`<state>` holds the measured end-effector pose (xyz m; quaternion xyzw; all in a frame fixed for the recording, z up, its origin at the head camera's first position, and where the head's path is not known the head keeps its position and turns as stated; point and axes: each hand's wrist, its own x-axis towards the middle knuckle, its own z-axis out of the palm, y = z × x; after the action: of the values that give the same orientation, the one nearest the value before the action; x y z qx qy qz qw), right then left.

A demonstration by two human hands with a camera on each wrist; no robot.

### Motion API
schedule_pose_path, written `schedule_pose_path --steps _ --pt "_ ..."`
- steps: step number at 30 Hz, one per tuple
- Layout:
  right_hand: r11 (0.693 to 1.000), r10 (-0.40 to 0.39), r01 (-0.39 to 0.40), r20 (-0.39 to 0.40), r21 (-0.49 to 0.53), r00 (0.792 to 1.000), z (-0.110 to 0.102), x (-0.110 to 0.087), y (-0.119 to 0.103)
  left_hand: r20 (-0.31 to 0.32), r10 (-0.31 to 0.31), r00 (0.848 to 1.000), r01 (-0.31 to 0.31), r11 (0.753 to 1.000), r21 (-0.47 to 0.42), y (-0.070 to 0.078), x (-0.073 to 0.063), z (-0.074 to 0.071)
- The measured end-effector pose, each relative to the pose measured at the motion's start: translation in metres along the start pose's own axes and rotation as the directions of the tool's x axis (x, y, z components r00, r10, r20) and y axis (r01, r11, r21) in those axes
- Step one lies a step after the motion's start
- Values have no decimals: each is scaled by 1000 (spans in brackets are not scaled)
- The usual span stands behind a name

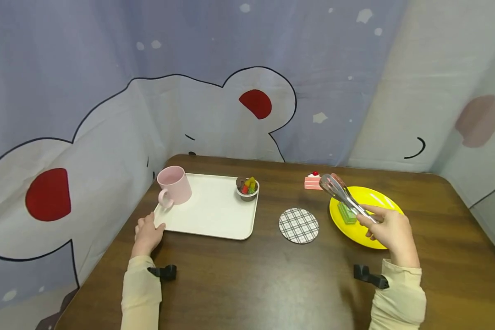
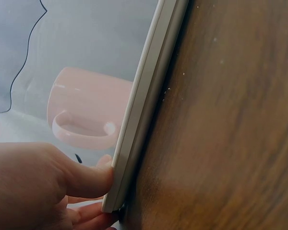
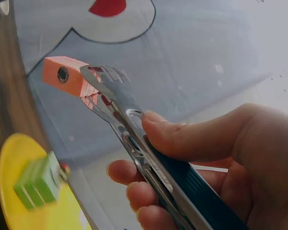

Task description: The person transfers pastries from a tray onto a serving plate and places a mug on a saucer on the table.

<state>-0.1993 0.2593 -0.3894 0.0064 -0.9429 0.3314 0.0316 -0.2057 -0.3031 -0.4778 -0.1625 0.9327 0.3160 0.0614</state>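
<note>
My left hand [image 1: 147, 234] grips the near left corner of a cream tray [image 1: 214, 206], thumb on top and fingers beneath in the left wrist view. A pink mug [image 1: 179, 187] stands upright at the tray's left end, its handle [image 2: 81, 136] facing my hand. In my right hand [image 1: 392, 231] is a pair of metal tongs [image 3: 129, 124], held between thumb and fingers. The tong tips pinch one end of a pink cake slice [image 3: 65, 76] topped with a red cherry [image 1: 315, 173]. Below the tongs, a green cake slice [image 3: 38, 179] sits on a yellow plate [image 1: 379, 198].
A small cup of toy fruit and chocolate [image 1: 247, 189] stands at the tray's right end. Between tray and plate lies a round checked coaster [image 1: 299, 225]. Behind the wooden table [image 1: 247, 284] hangs a printed curtain [image 1: 214, 41].
</note>
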Motion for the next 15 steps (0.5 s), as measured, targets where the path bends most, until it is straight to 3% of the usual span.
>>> schedule_pose_path --steps 8,15 --pt "992 40 -45 -48 -114 998 -21 -10 24 6 7 1000 -7 1000 7 -3 0 1" --pt "981 77 -103 -157 -164 985 -32 -22 47 13 13 1000 -14 1000 11 0 2 1"
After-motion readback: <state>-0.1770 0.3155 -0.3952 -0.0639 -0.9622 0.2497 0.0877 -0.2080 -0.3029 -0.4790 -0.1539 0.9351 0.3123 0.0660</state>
